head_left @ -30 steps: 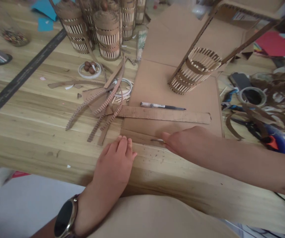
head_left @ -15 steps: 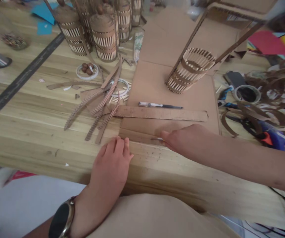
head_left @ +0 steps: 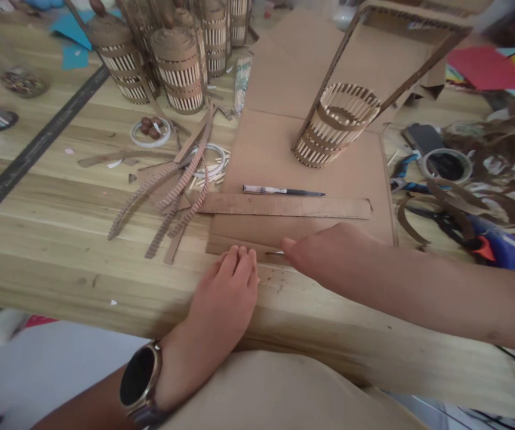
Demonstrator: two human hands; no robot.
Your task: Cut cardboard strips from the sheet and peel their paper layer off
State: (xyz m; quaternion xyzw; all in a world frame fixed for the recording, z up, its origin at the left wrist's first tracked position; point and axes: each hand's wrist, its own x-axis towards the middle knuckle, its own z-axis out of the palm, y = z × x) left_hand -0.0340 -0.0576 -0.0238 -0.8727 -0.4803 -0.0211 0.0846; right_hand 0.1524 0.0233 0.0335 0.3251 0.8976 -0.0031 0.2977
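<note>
A brown cardboard sheet [head_left: 239, 230] lies on the wooden table, with a line running along its near edge. My left hand [head_left: 226, 286] presses that edge with its fingers held together. To the right of it, my right hand [head_left: 313, 248] is closed on a craft knife [head_left: 275, 253]; only its thin, pale blade shows, low over the cardboard, and the handle is hidden in the fist. Beyond both hands a cut cardboard strip [head_left: 284, 206] rests flat across the sheet. A pen [head_left: 284, 191] lies just behind the strip.
A stick basket [head_left: 329, 128] with a tall handle stands on the sheet. Ridged cardboard strips [head_left: 186, 179] and a tape ring [head_left: 150, 131] holding brown balls lie left. Several lidded stick baskets [head_left: 179, 71] stand behind. At right are a glue gun [head_left: 494, 239], pliers [head_left: 403, 170] and curled strips.
My left hand has slid to the right along the cardboard's near edge, closer to the blade. My right hand and the blade have shifted slightly left in view, as has the whole scene.
</note>
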